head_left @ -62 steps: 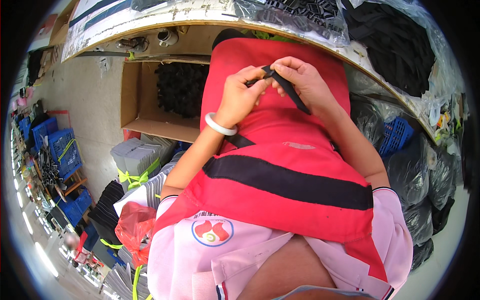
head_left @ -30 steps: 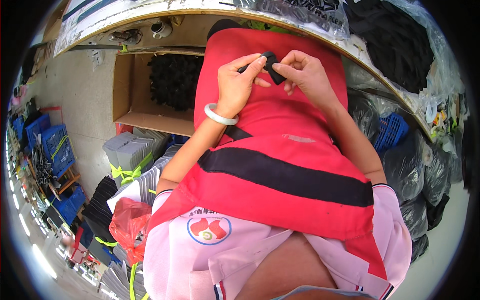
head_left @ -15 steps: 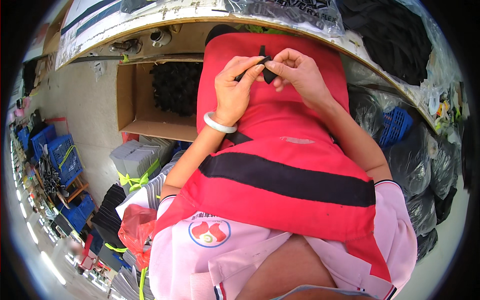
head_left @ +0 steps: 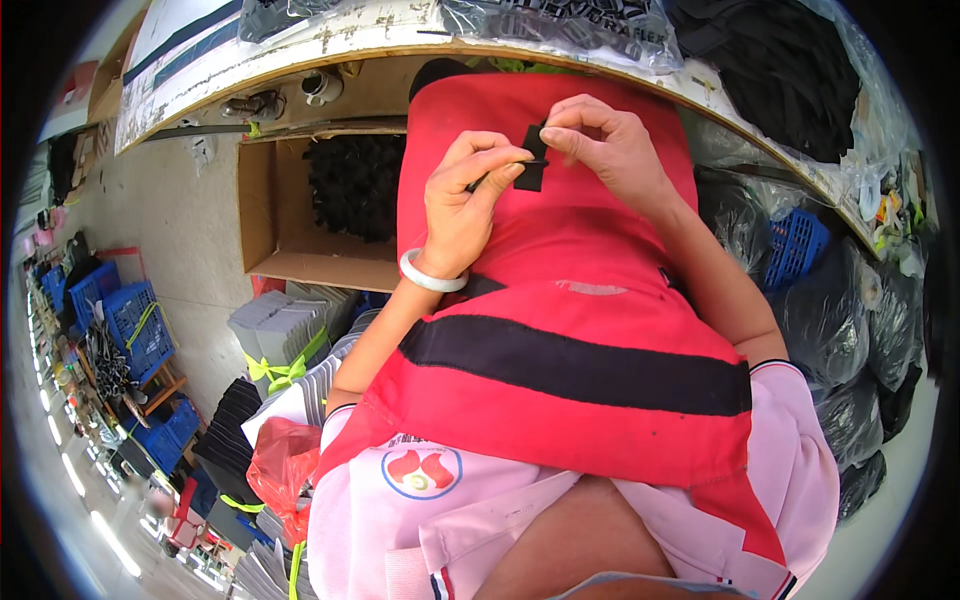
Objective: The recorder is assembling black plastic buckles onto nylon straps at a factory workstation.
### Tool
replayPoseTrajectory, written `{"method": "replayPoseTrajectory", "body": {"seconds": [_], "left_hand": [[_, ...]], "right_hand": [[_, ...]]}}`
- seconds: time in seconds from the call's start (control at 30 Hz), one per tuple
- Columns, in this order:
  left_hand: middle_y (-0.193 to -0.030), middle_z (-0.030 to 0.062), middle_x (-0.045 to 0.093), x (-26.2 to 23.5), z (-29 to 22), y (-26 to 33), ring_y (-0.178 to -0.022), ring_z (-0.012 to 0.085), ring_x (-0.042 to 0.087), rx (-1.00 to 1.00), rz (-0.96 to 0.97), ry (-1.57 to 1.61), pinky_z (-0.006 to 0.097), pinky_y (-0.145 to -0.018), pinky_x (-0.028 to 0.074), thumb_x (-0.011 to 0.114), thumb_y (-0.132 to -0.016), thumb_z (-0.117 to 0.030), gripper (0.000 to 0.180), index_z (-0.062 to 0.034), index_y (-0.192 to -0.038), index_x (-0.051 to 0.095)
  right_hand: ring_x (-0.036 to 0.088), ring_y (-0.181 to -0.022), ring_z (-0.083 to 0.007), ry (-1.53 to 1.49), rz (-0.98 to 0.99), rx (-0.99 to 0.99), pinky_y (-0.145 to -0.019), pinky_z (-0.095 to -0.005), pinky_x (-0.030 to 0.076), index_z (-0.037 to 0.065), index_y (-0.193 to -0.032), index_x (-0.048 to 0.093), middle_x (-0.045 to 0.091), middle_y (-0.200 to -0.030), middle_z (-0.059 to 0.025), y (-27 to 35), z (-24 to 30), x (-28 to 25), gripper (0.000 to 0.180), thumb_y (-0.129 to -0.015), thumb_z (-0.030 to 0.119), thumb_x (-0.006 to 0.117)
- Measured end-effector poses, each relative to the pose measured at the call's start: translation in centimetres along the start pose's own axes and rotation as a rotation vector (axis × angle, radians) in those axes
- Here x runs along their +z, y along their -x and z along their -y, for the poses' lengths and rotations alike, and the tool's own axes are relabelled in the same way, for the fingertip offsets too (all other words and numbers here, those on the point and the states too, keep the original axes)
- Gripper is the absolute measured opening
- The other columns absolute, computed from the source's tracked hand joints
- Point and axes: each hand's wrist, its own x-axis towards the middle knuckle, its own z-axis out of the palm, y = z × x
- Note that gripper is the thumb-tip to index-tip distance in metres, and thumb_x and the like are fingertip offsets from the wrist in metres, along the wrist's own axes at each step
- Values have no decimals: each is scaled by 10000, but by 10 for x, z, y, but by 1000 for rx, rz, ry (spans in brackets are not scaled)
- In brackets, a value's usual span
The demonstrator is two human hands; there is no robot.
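Note:
A short, flat black strip (head_left: 534,178), like a piece of webbing, hangs between my two hands above the red apron (head_left: 560,235) over my lap. My left hand (head_left: 468,190) is closed in a pinch on a small, thin black piece that crosses the strip; its exact kind is too small to make out. Another dark end pokes out below the left fingers. At the strip's upper end, my right hand (head_left: 610,145) pinches with thumb and forefinger, its other fingers curled. A pale bangle (head_left: 432,273) circles my left wrist.
Ahead runs a worn worktable edge (head_left: 360,40), with bagged black parts (head_left: 570,25) and a black strip heap (head_left: 770,70) on top. An open carton (head_left: 325,265) of black pieces stands left, beside tied grey stacks (head_left: 275,325). Dark plastic bags (head_left: 820,310) and a blue basket (head_left: 797,247) sit right.
The black strip, folded or bunched at the fingertips before, now hangs flat and straighter. My left hand has shifted slightly down and the right fingers have moved to the strip's upper end.

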Motion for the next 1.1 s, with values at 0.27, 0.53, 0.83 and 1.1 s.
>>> {"method": "replayPoseTrajectory", "body": {"seconds": [0.27, 0.53, 0.83, 1.1], "left_hand": [[-984, 44, 585, -2, -4, 2, -879, 127, 566, -38, 15, 30, 235, -749, 458, 647, -850, 43, 155, -11, -980, 712], [-990, 47, 578, -4, -3, 3, -887, 131, 570, -35, 35, 36, 237, -757, 465, 642, -855, 47, 150, -4, -980, 707], [-968, 64, 576, -39, -34, 13, -734, 127, 628, -228, 111, -28, 225, -644, 512, 598, -875, 73, 155, 33, -1000, 681], [-1255, 202, 561, -140, -34, 48, -916, 214, 661, -457, -201, -40, 309, -784, 559, 476, -918, 65, 582, -52, -1465, 319]], "right_hand": [[596, -776, -67, -111, -21, -97, -725, -216, 497, 7, -944, 648, 652, -872, -13, 3, -2, 3, 124, -901, 121, 674], [592, -757, -66, -116, -17, -126, -710, -213, 502, 15, -931, 596, 634, -833, -16, 4, -1, 5, 111, -916, 106, 656], [622, -806, -105, -262, 94, -40, -724, -245, 519, 16, -1010, 534, 634, -868, -43, -15, -22, 30, 177, -885, 40, 657], [605, -842, -106, 202, 242, -2, -753, -261, 492, 30, -1092, 617, 649, -950, -44, -9, -25, 29, 215, -898, 121, 638]]}}
